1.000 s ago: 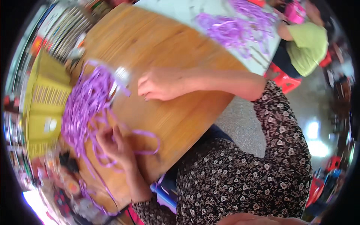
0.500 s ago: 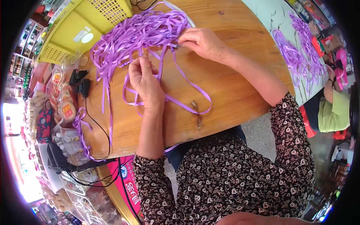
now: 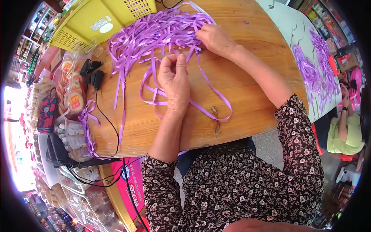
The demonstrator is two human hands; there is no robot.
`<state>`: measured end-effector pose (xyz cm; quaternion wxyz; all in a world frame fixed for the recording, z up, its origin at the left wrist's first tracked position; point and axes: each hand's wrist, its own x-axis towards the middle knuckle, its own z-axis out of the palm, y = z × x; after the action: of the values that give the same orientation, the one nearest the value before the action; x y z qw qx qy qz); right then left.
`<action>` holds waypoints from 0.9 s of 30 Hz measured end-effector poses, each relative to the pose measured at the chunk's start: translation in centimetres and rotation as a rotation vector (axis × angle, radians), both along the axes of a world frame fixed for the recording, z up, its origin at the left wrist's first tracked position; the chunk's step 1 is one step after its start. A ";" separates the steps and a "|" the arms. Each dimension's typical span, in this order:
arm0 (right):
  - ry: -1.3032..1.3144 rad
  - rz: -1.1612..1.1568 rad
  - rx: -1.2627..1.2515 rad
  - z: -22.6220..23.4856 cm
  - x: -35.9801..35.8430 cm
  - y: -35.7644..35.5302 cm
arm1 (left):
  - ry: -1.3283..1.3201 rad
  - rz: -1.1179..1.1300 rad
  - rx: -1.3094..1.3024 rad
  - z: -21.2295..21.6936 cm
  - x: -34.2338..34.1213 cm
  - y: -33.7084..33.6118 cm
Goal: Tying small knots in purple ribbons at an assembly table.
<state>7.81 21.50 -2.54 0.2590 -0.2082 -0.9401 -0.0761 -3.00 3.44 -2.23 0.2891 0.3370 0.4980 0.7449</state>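
A large tangled heap of narrow purple ribbon (image 3: 158,34) lies at the far side of the wooden table. My right hand (image 3: 218,40) is at the heap's right edge, fingers closed on ribbon there. In front of the heap, my left hand (image 3: 174,79) is closed, thumb pressed against the curled fingers. What it pinches, if anything, is hidden. A loose purple ribbon loop (image 3: 228,102) runs from near my right hand toward me and back under my left wrist. More ribbon loops lie left of that wrist.
A yellow plastic basket (image 3: 116,23) stands behind the heap at left. Black clips with a cable (image 3: 96,80) lie on the table's left side, near bagged goods (image 3: 73,98). On a marble-patterned table (image 3: 284,25) at right are more purple ribbons (image 3: 309,65); a person in a yellow-green top sits beyond.
The view has shifted, so the table appears further right. My left hand has moved right, toward my right hand, and slightly away from me. My right hand sits slightly further over the heap's edge.
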 end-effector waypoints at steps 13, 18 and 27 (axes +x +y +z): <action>0.406 0.401 -1.261 6.9 4.2 -7.1 | 0.305 0.101 0.102 -1.0 1.1 -0.6; 0.463 0.400 -1.328 6.1 6.3 -9.1 | 0.847 0.388 0.285 1.8 1.6 -1.5; 0.357 0.263 -0.640 5.7 8.0 -10.1 | 0.743 0.331 0.388 1.2 2.2 -1.0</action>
<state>15.77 11.44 3.21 0.3481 -0.1660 -0.8750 0.2926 -0.82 2.40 -0.98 -0.1009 0.5452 0.4664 0.6892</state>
